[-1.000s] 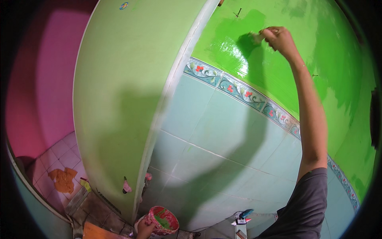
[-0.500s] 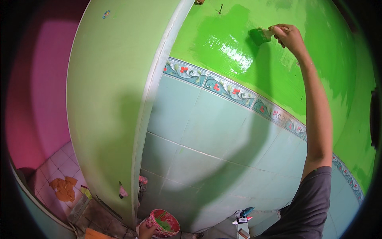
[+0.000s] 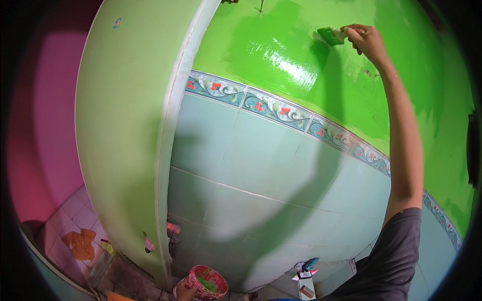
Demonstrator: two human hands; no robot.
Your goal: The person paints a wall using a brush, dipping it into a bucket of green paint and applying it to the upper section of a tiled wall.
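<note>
High on the right, my right hand is closed round the handle of a paintbrush. Its bristles are coated in green paint and rest against the wall. Fresh, glossy bright green covers much of the upper wall around the brush, with lighter green showing in patches. Down at the lower edge, my left hand grips the rim of a paint bucket. The bucket is red inside, with green paint in it and smears on its wall.
A pale green door stands at left. Below the paint run a floral tile border and pale blue tiles. Bottles and a brush lie on a white ledge. An orange cloth is on the floor. A nail juts from the wall.
The brush has shifted slightly up the wall and its bristles now tilt differently. The view has turned a little to the right. My left hand still holds the bucket.
</note>
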